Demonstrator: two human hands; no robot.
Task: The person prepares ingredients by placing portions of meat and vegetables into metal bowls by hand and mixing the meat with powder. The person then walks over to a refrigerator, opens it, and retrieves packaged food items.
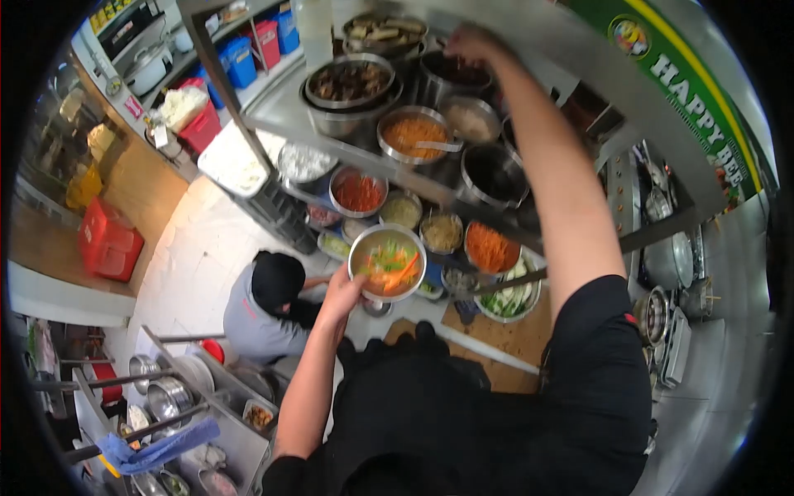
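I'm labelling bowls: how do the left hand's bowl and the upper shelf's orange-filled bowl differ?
The held bowl contains green and orange pieces; the shelf bowl, orange shreds. A utensil handle shows at the shelf bowl, none at the held bowl. Both are round and metallic.

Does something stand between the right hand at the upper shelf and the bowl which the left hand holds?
Yes: the orange-filled pan and the shelf's front rail lie between the right hand and the held bowl in this view. The hand would probably need to pass over both.
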